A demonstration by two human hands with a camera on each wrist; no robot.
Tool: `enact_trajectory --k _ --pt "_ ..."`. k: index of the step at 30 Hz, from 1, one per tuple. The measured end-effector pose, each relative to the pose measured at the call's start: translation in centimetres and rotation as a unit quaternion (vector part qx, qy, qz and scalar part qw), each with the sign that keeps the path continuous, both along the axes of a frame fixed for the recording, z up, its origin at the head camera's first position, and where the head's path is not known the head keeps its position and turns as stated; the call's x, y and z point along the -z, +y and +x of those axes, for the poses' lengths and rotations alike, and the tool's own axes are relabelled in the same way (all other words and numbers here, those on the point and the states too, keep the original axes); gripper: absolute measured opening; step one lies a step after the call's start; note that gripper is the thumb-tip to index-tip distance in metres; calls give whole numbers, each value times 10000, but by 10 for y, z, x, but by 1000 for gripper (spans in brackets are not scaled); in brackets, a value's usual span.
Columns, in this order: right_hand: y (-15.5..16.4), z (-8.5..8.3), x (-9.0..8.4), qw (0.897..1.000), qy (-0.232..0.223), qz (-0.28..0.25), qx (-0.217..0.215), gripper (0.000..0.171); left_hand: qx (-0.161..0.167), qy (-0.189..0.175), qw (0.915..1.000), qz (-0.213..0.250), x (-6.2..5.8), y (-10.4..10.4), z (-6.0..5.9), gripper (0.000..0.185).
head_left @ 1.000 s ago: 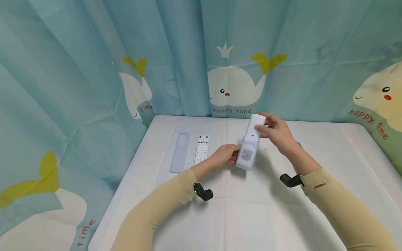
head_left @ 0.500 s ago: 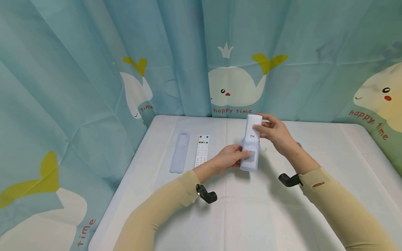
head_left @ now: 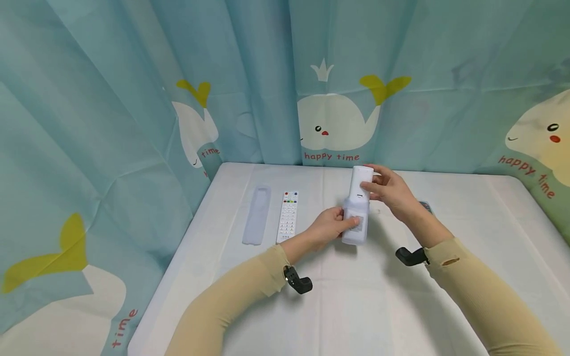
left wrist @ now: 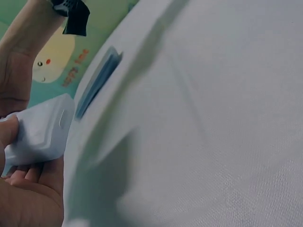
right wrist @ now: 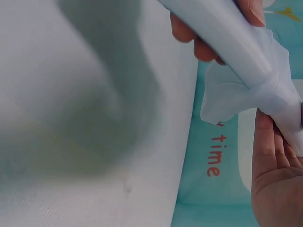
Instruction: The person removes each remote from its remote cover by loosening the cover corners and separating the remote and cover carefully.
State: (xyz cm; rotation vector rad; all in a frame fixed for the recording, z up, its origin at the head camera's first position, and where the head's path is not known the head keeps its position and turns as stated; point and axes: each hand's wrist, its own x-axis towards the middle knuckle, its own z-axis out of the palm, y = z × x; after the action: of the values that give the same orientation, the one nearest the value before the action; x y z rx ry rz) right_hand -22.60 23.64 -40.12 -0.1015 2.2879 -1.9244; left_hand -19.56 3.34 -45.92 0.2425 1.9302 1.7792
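Right of centre, your left hand clamps one translucent sleeve, your right hand one white remote partly inside; near centre lie one second sleeve, one keypad remote.

Partly hiding fingers of the left hand behind the white remote; leaving its label unreadably small; obscuring a bluish object to its right.

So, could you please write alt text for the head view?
A left hand grips a translucent cover; the right hand holds a white remote partway inside it, above a white table. A second remote and another cover lie to the left.
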Motion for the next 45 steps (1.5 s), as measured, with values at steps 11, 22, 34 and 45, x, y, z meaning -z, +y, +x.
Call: enact_trajectory --k 11,22,34,45 --pt "2 -3 2 9999 9 144 30 68 7 -106 9999 -118 -2 1 3 31" --pt "1 -4 3 9997 -9 234 57 67 23 -162 9999 -52 1 0 5 32" --pt "-1 -6 4 9996 -56 284 71 66 -20 -183 9997 -158 2 0 5 31" --pt "-1 -6 5 9994 -64 336 77 65 -32 -197 9996 -209 1 -1 8 40"
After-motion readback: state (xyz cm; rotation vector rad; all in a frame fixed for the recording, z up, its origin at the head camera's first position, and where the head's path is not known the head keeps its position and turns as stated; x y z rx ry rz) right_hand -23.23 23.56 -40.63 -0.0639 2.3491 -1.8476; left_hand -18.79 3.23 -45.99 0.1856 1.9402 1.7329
